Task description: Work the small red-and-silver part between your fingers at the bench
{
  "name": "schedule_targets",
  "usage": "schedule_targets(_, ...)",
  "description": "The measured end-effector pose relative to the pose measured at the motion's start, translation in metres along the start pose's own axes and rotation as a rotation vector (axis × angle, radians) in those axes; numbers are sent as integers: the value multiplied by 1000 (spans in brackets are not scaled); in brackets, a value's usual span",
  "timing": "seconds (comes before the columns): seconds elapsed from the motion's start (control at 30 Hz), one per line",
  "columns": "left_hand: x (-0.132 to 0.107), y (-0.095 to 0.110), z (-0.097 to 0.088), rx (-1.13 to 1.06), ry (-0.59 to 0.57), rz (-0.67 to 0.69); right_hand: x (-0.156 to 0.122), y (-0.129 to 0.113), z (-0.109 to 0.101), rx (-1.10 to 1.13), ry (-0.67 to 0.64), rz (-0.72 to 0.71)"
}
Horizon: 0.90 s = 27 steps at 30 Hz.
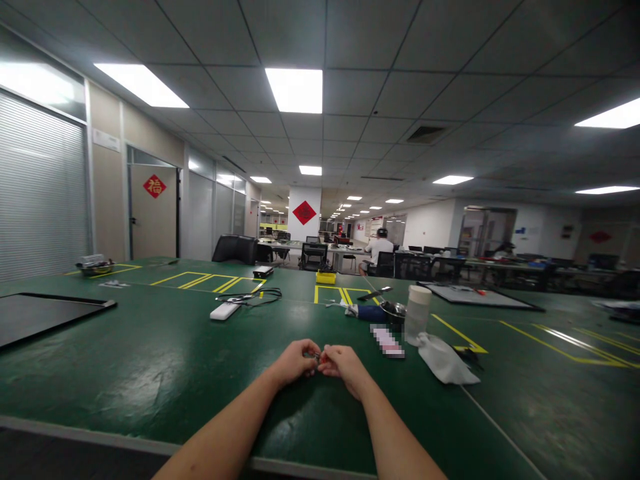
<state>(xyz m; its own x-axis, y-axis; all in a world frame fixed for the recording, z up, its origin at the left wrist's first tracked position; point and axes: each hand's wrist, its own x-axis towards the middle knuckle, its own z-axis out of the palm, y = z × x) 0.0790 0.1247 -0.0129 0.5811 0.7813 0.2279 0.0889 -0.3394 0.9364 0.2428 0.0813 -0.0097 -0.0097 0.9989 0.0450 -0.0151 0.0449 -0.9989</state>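
Observation:
Both hands meet over the green tabletop (190, 373), just in front of me. My left hand (299, 360) is closed, thumb and fingers pinched around a small metallic-looking piece (317, 358). Against it, my right hand (343, 365) is also pinched, its fingertips on something small with a hint of orange-red. The fingers cover most of what they hold, so its kind is unclear. Nearest to the right hand lies a blurred pink-and-white item (387, 341).
Right of my hands stand a whitish cylinder (418, 313), a white cloth or bag (446, 359), a metal bowl (393, 311) and a dark blue item (370, 313). A white power strip (225, 310) with black cable and a yellow box (325, 277) lie farther back. A person (380, 248) sits beyond.

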Motion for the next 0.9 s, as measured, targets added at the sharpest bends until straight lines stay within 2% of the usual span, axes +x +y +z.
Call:
schedule_targets(0.23, 3, -1, -2, -70, 76, -3, 0, -2, 0, 145, 34, 69)
schedule_targets(0.5, -1, 11, 2, -196, 141, -112, 2, -3, 0, 162, 47, 92)
schedule_targets(0.9, 2, 4, 2, -253, 117, -127, 1, -2, -1, 172, 43, 90)
